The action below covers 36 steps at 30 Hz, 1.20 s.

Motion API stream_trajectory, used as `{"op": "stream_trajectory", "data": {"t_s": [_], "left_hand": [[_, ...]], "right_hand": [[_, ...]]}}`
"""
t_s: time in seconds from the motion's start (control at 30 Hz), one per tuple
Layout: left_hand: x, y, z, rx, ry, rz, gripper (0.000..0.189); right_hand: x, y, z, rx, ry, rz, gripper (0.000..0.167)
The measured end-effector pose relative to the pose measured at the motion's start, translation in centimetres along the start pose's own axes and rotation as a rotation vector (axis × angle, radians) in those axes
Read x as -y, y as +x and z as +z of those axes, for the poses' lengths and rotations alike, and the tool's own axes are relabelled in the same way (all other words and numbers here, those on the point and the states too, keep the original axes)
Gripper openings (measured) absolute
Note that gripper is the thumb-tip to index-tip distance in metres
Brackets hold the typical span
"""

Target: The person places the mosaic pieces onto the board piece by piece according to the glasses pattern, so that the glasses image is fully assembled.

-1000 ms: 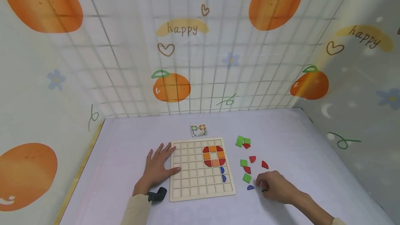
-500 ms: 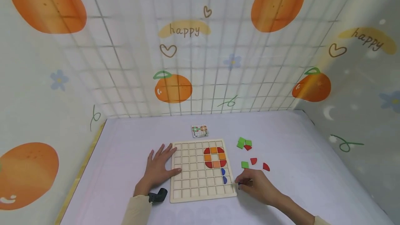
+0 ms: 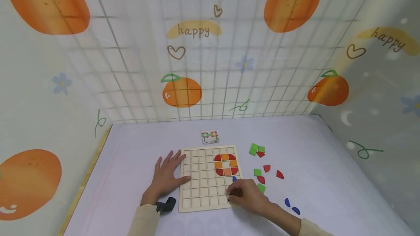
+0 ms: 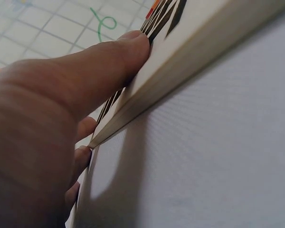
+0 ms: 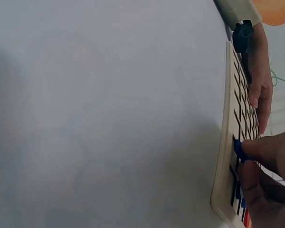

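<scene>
1. The board [image 3: 194, 182] lies flat on the tabletop [image 3: 141, 145], a pale wooden grid of square cells; every place below is told from it.
2. The right hand [image 3: 247, 195] is over the board's near right corner; its thumb and fingers pinch a blue half-round [image 5: 239, 149] by its sides, at a cell there; whether the piece sits fully in the cell I cannot tell.
3. The left hand [image 3: 166, 174] is at the board's left edge, fingers spread; the thumb rests on top of the rim.
4. Toward the board's far right corner, inside the grid, a ring of red corner pieces and orange squares surrounds one bare cell; nearer than the ring, another blue piece [image 3: 234, 179] shows beside the right hand.
5. To the right of the board, green squares [image 3: 257, 172] and red wedges [image 3: 280, 174] lie scattered; three of the squares are bunched with a wedge near the far right corner.
6. Farther right of the board's near corner, past the right hand, lie two loose blue half-rounds [image 3: 296, 210], near each other.
7. Just beyond the board's far edge is a small picture card [image 3: 210, 137]; well behind the board hangs a cloth [image 3: 181, 92] printed with oranges.
</scene>
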<state>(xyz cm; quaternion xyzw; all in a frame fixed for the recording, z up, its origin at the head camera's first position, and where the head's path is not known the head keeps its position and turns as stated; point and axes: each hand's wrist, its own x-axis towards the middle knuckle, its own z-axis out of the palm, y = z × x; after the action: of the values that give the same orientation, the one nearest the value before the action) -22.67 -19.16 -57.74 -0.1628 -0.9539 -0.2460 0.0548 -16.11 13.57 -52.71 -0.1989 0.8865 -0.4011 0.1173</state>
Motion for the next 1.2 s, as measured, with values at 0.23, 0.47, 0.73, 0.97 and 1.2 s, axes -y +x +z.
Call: {"op": "stream_trajectory", "data": {"t_s": [0.23,0.47,0.73,0.97,1.2], "left_hand": [[-0.1,0.0,-0.2,0.007,0.004,-0.002,0.09],[0.1,0.0,-0.1,0.003,0.011,-0.002,0.091],[0.1,0.2,0.1,0.019,0.016,-0.012,0.093],[0.1,0.2,0.0,0.005,0.021,0.003,0.091],[-0.1,0.0,-0.1,0.008,0.019,0.0,0.091]], "right_hand": [[0.0,-0.2,-0.5,0.027,-0.141,-0.057,0.018],[-0.4,-0.4,-0.5,0.049,-0.323,-0.192,0.03],[-1.0,-0.6,-0.8,0.048,-0.458,-0.316,0.021],[-1.0,-0.6,-0.9,0.047,-0.482,-0.373,0.018],[-0.7,-0.5,-1.0,0.042,-0.513,-0.354,0.018]]}}
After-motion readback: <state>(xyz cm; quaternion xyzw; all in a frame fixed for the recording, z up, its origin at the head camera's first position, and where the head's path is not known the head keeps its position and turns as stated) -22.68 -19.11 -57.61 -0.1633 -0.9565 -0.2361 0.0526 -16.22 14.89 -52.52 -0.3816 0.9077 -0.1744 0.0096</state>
